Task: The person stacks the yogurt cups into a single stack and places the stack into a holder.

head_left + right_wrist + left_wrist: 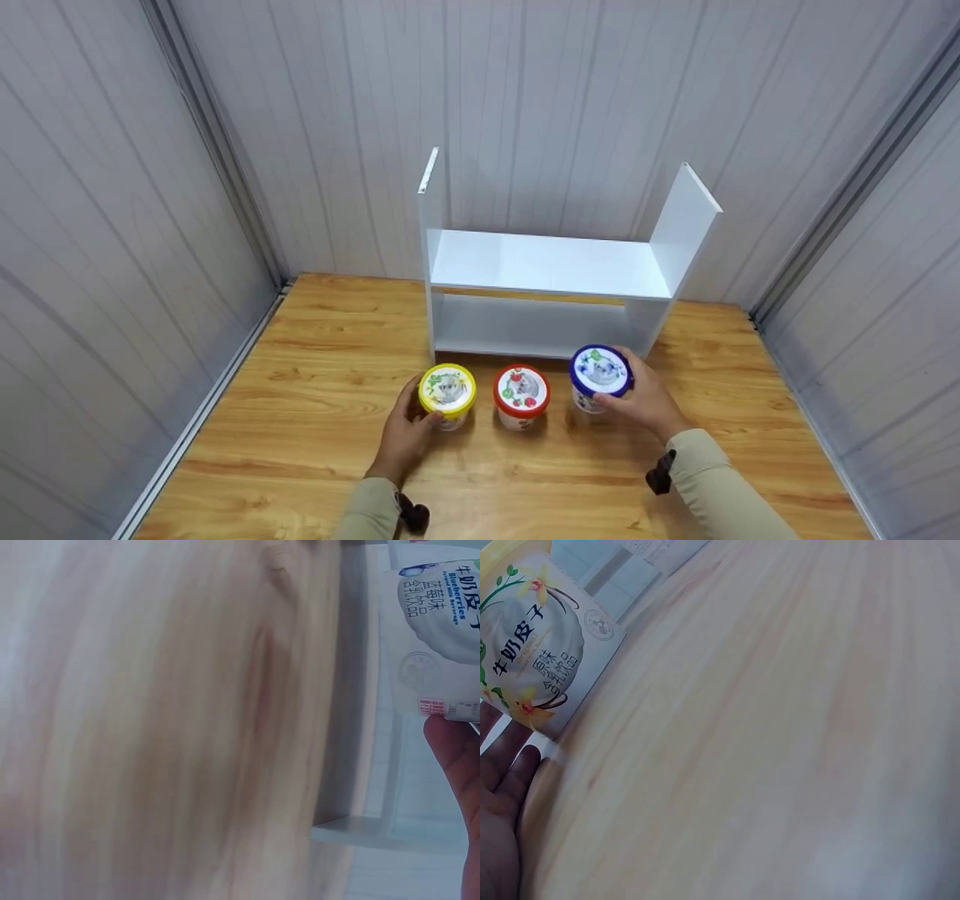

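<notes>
Three small white cups stand in a row on the wooden table (315, 450) in the head view. My left hand (409, 427) grips the yellow-lidded cup (447, 391) from its left side; the left wrist view shows its label (532, 652) beside my fingers (502, 772). The red-lidded cup (521, 393) stands untouched in the middle. My right hand (645, 401) grips the blue-lidded cup (600, 373) from the right; the right wrist view shows that cup (439, 637) above a fingertip (454, 757).
A white two-tier shelf (551, 266) stands just behind the cups, both tiers bare, against grey panelled walls (112, 225). Its white base edge (375, 829) shows in the right wrist view. Bare wood lies on both sides of the row and in front of it.
</notes>
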Tool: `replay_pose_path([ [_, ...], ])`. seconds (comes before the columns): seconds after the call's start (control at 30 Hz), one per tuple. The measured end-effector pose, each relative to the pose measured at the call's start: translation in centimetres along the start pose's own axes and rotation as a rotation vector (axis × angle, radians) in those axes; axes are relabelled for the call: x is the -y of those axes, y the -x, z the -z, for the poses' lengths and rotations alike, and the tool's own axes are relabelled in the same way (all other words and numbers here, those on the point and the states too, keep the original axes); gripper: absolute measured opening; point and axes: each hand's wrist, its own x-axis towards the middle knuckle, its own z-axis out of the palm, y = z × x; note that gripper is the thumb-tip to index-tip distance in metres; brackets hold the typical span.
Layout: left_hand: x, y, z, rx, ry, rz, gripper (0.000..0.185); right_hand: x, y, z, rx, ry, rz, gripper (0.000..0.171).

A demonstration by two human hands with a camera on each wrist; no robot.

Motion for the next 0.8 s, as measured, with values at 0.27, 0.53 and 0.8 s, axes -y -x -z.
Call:
replay_pose_path([
  [0.27, 0.1, -0.1, 0.0, -0.003, -0.013, 0.016, 0.076, 1.2, -0.6, 0.3, -0.002, -0.010, 0.086, 0.104],
  [0.53, 0.3, -0.1, 0.1, 0.032, -0.035, -0.020, 0.079, 2.0, -1.2, 0.3, -0.003, -0.005, 0.152, 0.099],
  [0.8, 0.3, -0.2, 0.0, 0.083, -0.002, -0.070, 0.091, 3.4, -1.8, 0.5, 0.010, 0.000, 0.127, 0.103],
])
